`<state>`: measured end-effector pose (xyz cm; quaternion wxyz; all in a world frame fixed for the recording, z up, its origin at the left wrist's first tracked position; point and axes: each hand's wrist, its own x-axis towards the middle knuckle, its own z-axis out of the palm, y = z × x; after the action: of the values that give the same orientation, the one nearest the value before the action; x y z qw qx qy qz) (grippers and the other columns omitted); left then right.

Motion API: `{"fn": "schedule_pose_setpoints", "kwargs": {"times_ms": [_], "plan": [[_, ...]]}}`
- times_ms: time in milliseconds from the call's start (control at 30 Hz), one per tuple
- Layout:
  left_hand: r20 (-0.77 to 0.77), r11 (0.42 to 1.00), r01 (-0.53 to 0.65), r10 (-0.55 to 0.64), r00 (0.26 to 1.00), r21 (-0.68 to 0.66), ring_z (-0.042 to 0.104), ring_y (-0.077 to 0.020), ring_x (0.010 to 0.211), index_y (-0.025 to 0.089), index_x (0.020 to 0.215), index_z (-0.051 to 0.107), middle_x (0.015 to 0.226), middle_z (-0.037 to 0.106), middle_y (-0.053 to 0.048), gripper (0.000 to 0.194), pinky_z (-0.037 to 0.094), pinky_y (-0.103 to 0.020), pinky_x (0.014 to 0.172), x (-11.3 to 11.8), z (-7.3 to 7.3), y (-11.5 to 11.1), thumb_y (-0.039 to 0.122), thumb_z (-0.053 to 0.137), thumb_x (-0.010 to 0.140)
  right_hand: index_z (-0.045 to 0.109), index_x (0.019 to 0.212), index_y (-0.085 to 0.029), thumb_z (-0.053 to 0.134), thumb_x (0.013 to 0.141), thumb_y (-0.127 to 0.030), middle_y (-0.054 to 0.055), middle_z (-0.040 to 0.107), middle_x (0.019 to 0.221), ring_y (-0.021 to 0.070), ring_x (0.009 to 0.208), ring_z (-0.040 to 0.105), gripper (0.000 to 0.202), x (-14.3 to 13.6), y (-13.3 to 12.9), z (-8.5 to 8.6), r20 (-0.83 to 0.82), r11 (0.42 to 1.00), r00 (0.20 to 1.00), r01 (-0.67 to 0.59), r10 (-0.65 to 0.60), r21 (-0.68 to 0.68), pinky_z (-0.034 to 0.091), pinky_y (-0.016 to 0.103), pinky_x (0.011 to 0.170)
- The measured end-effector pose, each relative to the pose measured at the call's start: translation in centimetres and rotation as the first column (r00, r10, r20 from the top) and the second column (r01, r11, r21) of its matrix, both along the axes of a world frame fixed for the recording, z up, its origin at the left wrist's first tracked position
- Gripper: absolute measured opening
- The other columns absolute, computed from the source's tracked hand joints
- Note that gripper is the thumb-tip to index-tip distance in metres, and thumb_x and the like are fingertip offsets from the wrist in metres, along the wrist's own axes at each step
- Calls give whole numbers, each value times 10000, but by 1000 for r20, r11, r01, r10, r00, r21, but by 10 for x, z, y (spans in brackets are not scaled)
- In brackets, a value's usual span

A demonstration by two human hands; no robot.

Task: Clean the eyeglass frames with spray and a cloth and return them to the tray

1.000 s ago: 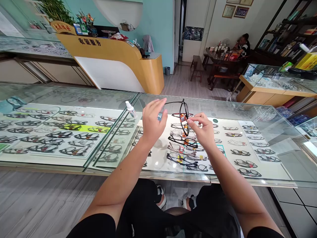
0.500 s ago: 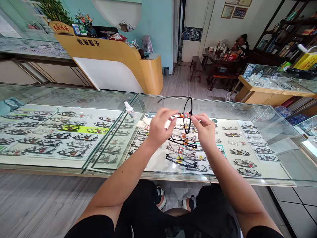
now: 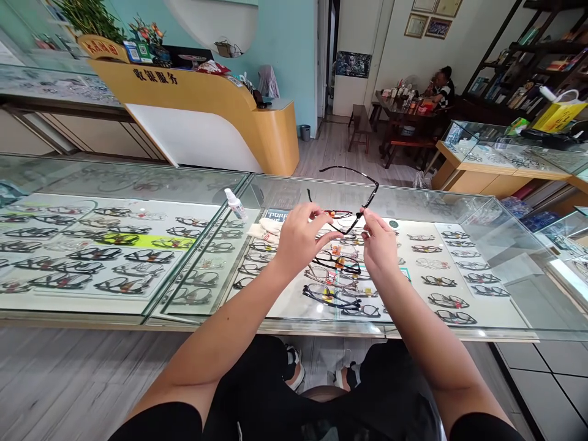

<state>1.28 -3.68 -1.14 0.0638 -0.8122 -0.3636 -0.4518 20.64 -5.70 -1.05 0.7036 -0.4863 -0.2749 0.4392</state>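
Black-framed eyeglasses (image 3: pixel 376 184) are held up above the glass display case, tilted, with one temple arm reaching out to the upper left. My right hand (image 3: pixel 380 244) pinches them at the side of the frame between thumb and fingertips. Beside the lower part of the glasses is my left hand (image 3: pixel 298 239), its thumb and fingers apart; whether a fingertip touches the frame I cannot tell. Below my hands, black glasses (image 3: pixel 331 299) and several other pairs lie on the case top. A pale cloth (image 3: pixel 264 231) lies left of my left hand.
A small white spray bottle (image 3: pixel 236 203) stands on the glass display case (image 3: pixel 193 327) at the left. Inside the case are rows of glasses (image 3: pixel 454 317). Beyond it are a wooden cashier counter (image 3: pixel 275 135), a bench (image 3: pixel 361 125) and a person (image 3: pixel 443 89) seated at a table.
The glasses have turned in my right hand, from edge-on upright to tilted, with the temple arm now higher and further right. My left hand's thumb and fingers stay apart. The view has shifted slightly.
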Motion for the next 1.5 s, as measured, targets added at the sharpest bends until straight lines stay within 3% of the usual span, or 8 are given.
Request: {"fn": "schedule_pose_setpoints", "kwargs": {"times_ms": [167,300,500,667,800,1033,1333,1500], "plan": [[131,959,221,-200,971,-175,596,-132,685,215,1084,773,1070,758,-69,349,489,-308,724,2,1,-5,543,655,1053,850,987,-247,903,696,-596,31,776,968,150,736,529,457,1,1,0,6,999,999,-36,36,-14,401,308,643],[226,922,326,-279,933,-208,587,-149,733,239,1046,826,947,676,-57,328,486,-308,701,0,14,-5,511,645,1063,840,998,-241,878,728,-620,-34,578,707,146,675,435,467,0,-3,5,58,990,988,-143,142,9,369,309,637],[414,914,336,-221,883,-227,501,-168,714,240,890,777,808,568,-35,430,433,-337,660,-17,60,6,639,668,1008,808,949,-241,797,832,-523,-24,580,743,143,687,434,306,6,-6,13,201,959,957,-239,207,151,394,315,670],[639,759,588,-311,704,-279,417,-132,610,254,831,687,776,504,-10,501,393,-328,575,-33,108,3,745,773,875,726,1343,-276,752,861,-476,-39,634,742,142,616,446,523,22,0,25,334,903,904,-356,267,241,399,325,629],[713,697,673,-340,614,-247,463,-131,627,258,828,627,784,485,-6,510,452,-324,578,-37,139,-17,732,816,843,645,1519,-323,690,935,-518,7,764,856,158,618,537,617,24,-13,57,396,791,833,-521,387,322,441,348,634],[703,713,682,-401,587,-164,536,-163,680,271,872,608,798,536,-27,567,517,-358,600,-39,179,-47,814,766,829,758,1285,-303,672,946,-660,73,840,1065,215,704,718,500,26,-61,134,430,687,800,-588,418,427,505,372,618],[547,823,568,-470,693,-12,696,-211,851,266,974,676,945,578,-73,615,599,-398,663,-48,251,-72,875,617,914,777,1068,-314,816,913,-654,20,829,959,162,660,712,375,42,-116,236,543,618,834,-479,99,623,519,334,593],[491,873,478,-457,741,91,739,-218,884,257,1039,737,1086,680,-109,637,625,-408,693,-51,274,-89,871,610,924,794,1079,-317,842,898,-635,10,812,942,163,732,732,369,46,-143,265,551,611,835,-428,-17,667,539,331,626]]}}
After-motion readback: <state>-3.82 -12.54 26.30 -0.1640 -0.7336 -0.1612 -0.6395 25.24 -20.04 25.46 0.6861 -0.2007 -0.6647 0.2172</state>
